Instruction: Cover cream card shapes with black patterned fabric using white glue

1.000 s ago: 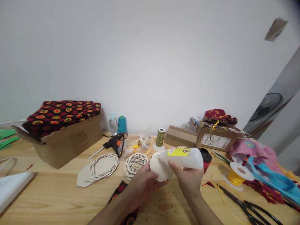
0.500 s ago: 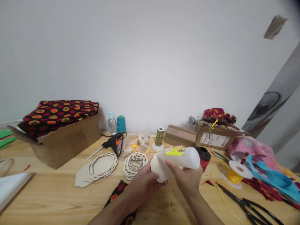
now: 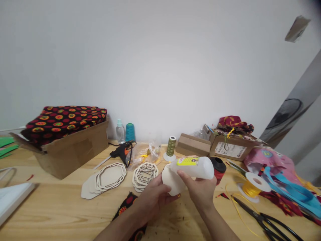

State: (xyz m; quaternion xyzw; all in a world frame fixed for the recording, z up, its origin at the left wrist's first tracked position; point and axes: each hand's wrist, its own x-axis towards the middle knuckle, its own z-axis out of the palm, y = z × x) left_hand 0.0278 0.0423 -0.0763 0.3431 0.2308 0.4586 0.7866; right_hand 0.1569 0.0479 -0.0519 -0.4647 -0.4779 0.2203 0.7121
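My right hand (image 3: 200, 192) grips a white glue bottle (image 3: 198, 166) with a yellow label, held sideways with its nozzle pointing left. The nozzle rests against a pale flat wooden piece (image 3: 172, 182) that my left hand (image 3: 152, 199) holds up just above the table. Both hands are closed round what they hold. A strip of black, red-dotted fabric (image 3: 125, 207) lies under my left forearm.
Stacks of wooden frames (image 3: 107, 177) and lattice discs (image 3: 145, 174) lie left of my hands. A glue gun (image 3: 122, 152), thread spools (image 3: 171, 147), a fabric-filled cardboard box (image 3: 72, 147), black scissors (image 3: 265, 221), a yellow cord spool (image 3: 252, 187) and ribbons crowd the wooden table.
The bottle and the wooden piece have barely shifted, a little left and up in view. The grips are the same.
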